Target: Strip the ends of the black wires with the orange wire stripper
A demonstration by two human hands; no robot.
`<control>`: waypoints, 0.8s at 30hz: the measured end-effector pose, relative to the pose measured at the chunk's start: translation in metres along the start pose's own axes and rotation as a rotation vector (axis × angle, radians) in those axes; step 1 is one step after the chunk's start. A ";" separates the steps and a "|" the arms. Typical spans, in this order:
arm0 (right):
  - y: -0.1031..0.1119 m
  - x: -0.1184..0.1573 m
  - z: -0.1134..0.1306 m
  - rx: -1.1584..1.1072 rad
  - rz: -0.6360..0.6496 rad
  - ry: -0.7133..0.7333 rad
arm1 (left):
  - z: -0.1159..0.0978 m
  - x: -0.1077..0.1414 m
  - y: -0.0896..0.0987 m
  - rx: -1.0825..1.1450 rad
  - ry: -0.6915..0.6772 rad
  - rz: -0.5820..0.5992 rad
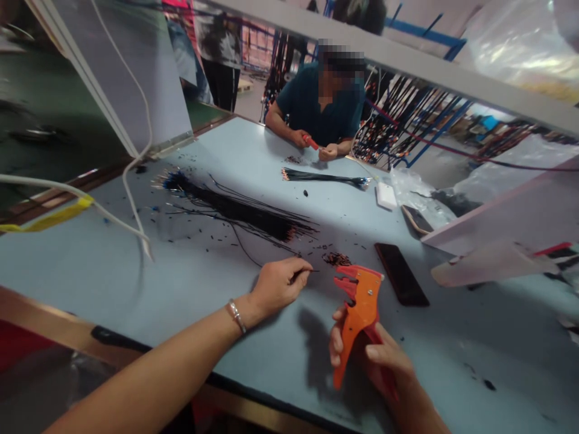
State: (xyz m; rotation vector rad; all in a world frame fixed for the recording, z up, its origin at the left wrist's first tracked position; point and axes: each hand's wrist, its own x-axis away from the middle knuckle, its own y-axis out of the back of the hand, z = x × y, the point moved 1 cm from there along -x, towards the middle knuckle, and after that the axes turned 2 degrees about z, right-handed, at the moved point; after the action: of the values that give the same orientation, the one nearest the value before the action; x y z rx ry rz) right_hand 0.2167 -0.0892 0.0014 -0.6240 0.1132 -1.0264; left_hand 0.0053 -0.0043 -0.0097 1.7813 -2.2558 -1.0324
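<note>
Between the thumb and fingers of my left hand (283, 282) is pinched a thin black wire (246, 249), its short end poking out to the right. My right hand (380, 352) grips an orange and red wire stripper (362, 301) by its handles. The tool's jaws point up and left, apart from the wire end. Beyond my left hand lies a thick bundle of black wires (239, 211), with blue-and-silver ends at the left and coppery ends at the right. A small heap of stripped bits (337, 259) sits just behind the jaws.
A dark phone (401, 274) lies right of the stripper. Across the table (190, 289) a co-worker (321, 114) holds a red tool near a smaller wire bundle (325, 177). A white cable (136, 205) hangs at left; a white box (385, 196) and plastic bags stand at right.
</note>
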 end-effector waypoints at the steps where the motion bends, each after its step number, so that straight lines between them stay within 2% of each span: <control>1: -0.001 0.000 -0.001 -0.012 0.000 -0.010 | 0.000 0.000 0.000 -0.019 0.006 0.003; 6: 0.001 -0.003 -0.010 -0.028 0.032 -0.044 | -0.003 0.001 0.004 -0.035 0.063 -0.025; 12: 0.003 -0.011 -0.016 -0.064 0.109 -0.025 | 0.001 0.002 0.009 -0.006 0.024 -0.039; 17: 0.002 -0.010 -0.011 -0.072 0.047 0.016 | 0.005 -0.001 0.011 0.033 -0.019 -0.119; 24: 0.001 -0.012 -0.006 -0.185 0.033 0.089 | 0.004 -0.007 0.012 0.021 0.070 -0.143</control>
State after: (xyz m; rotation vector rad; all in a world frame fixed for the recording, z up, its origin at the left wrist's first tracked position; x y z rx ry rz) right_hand 0.2085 -0.0812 -0.0067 -0.7422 0.2984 -1.0193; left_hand -0.0038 0.0046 -0.0038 1.9796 -2.1334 -0.9551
